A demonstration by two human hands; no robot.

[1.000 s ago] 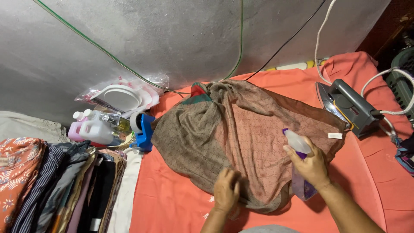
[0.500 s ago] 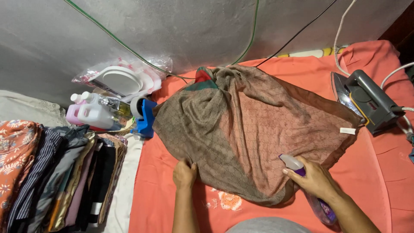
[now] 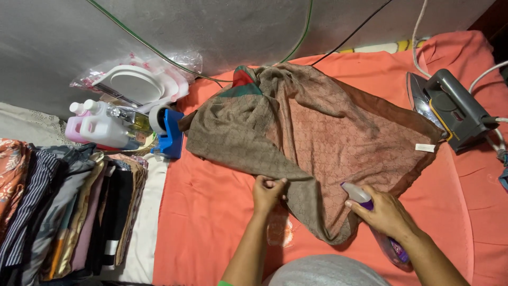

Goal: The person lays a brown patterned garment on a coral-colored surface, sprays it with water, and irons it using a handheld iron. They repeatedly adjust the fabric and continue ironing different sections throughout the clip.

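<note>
Head view: left hand (image 3: 268, 191) pinches brown scarf (image 3: 312, 137) edge; right hand (image 3: 385, 212) grips spray bottle (image 3: 377, 222). Risk: overspray soaking the orange cover (image 3: 211, 222); upright iron (image 3: 450, 108) nearby could be knocked.

Grey electric iron (image 3: 452, 108) stands on its heel at the right of the coral-covered ironing surface (image 3: 211, 212), white cord attached. Left edge: blue tape dispenser (image 3: 168, 132), white and pink plastic bottles (image 3: 100, 128), white plates in a clear bag (image 3: 137, 82). Stack of folded clothes (image 3: 63, 206) at lower left. Green and black cables (image 3: 301, 37) run along the grey wall.
</note>
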